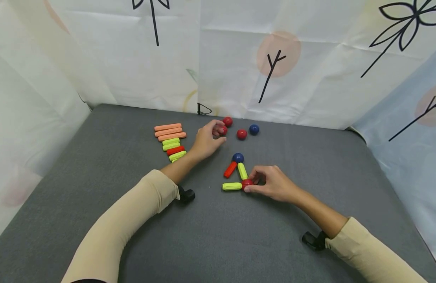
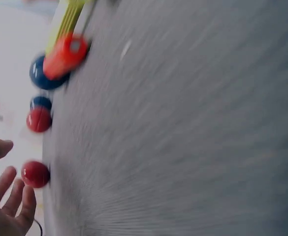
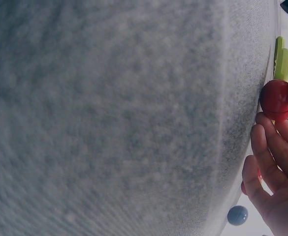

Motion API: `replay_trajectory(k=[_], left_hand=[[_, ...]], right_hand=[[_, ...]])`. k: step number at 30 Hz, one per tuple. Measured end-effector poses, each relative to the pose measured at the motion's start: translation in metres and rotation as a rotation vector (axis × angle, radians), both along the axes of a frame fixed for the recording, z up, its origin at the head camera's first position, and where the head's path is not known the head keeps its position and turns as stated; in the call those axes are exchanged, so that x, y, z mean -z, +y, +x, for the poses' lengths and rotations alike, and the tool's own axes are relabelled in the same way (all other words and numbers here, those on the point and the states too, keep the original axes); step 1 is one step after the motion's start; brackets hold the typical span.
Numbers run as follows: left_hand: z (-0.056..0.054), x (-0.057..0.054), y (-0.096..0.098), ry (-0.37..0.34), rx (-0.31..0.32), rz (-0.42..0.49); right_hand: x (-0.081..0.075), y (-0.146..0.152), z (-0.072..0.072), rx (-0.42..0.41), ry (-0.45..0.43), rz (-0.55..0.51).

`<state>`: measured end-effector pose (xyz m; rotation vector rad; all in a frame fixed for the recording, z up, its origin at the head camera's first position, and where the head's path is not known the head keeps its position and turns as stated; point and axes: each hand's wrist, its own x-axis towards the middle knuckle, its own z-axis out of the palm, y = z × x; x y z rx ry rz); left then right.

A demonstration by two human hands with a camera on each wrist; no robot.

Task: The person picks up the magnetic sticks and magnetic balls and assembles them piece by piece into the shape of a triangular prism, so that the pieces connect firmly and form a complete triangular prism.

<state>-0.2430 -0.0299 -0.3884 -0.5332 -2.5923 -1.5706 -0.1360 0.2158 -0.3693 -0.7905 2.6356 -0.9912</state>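
On the grey table, my right hand (image 1: 274, 182) pinches a red ball (image 3: 277, 100) between thumb and fingers. A yellow-green rod (image 1: 232, 186) extends left from that ball. Another yellow-green rod (image 1: 242, 171) runs from it up to a blue ball (image 1: 238, 158), which also has a short red rod (image 1: 230, 169) on it. Farther back, my left hand (image 1: 208, 138) reaches over a red ball (image 1: 223, 130), its thumb and fingers spread apart. Just beyond its fingertips a red ball (image 2: 35, 173) shows in the left wrist view.
Behind the left hand lies another red ball (image 1: 227, 121); to its right are a red ball (image 1: 241, 134) and a blue ball (image 1: 254, 129). At the left, orange rods (image 1: 170, 132) and shorter yellow-green rods (image 1: 171, 146) with a red rod (image 1: 175, 150) form a column. A patterned cloth (image 1: 232, 70) borders the table.
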Motion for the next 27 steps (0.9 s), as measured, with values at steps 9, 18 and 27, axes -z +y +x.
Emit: replay_trajectory(k=[9,18,27], left_hand=[[-0.028,0.003,0.001,0.000,-0.056,-0.020],[-0.034,0.009,0.001,-0.028,-0.046,-0.087],[-0.003,-0.003,-0.019,-0.084,0.193,-0.207]], right_hand=[[0.000,-0.002,0.001,-0.001,0.012,0.001],[0.000,-0.002,0.001,0.002,-0.004,0.006],[0.000,0.001,0.000,-0.001,-0.013,0.001]])
